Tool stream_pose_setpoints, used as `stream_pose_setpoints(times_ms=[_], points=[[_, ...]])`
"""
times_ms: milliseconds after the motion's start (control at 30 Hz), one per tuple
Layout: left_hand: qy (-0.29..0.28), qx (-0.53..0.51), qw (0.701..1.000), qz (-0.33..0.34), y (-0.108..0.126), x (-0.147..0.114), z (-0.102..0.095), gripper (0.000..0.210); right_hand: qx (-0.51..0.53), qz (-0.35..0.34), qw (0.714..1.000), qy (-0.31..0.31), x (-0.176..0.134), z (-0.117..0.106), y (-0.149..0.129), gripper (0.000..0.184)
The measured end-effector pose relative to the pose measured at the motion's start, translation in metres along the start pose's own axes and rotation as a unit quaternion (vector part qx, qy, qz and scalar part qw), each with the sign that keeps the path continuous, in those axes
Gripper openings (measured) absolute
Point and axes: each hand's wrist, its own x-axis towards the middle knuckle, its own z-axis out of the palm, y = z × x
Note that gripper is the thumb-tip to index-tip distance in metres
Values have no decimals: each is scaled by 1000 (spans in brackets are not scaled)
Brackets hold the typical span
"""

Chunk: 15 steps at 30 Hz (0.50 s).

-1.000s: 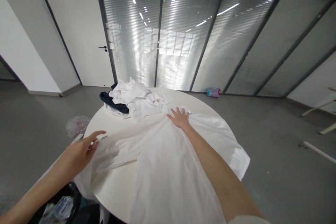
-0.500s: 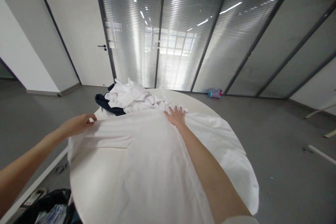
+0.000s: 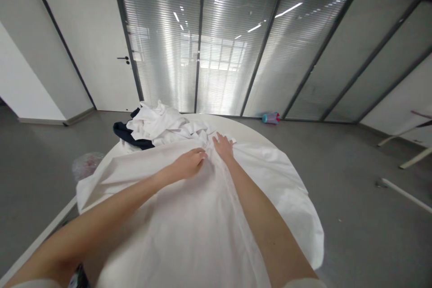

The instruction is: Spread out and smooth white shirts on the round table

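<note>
A large white garment (image 3: 202,216) lies spread over a round white table (image 3: 251,136), hanging off the table's right and left edges. My right hand (image 3: 222,146) rests flat on the garment near its far end, fingers spread. My left hand (image 3: 189,163) lies on the cloth just left of it, fingers together and slightly curled, almost touching the right hand. Whether the left hand pinches any cloth is not visible. Both forearms stretch across the garment.
A heap of crumpled white clothes (image 3: 158,125) with a dark navy piece (image 3: 126,134) sits at the table's far left. A teal and pink bottle (image 3: 271,118) lies on the grey floor by the glass wall. A clear plastic bag (image 3: 87,164) lies on the floor at left.
My left hand let go of the garment's left sleeve edge and moved right across the cloth to beside my right hand. The right hand stayed in place.
</note>
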Motion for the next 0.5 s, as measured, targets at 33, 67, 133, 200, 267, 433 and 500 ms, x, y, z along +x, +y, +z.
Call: stream_pose_setpoints(times_ms=[33,67,133,200,267,433,500], points=[[-16,5,1000,6,0,19,17,39,12,-2,1000,6,1,-4,5,65],[-24,18,1000,6,-3,35,31,41,17,-7,1000,9,2,-9,12,65],[-26,48,998,-11,-10,58,54,46,19,-18,1000,15,-3,-21,33,67],[-22,69,997,-28,-19,68,68,53,20,-30,999,24,-16,-34,64,66],[-18,80,996,-34,-27,70,75,56,3,-45,999,20,-36,-48,105,63],[-22,93,995,-28,-38,66,82,59,-31,1,997,-69,-85,-78,221,63],[-24,93,995,-26,-38,66,83,59,79,77,994,-21,-103,-89,259,68]])
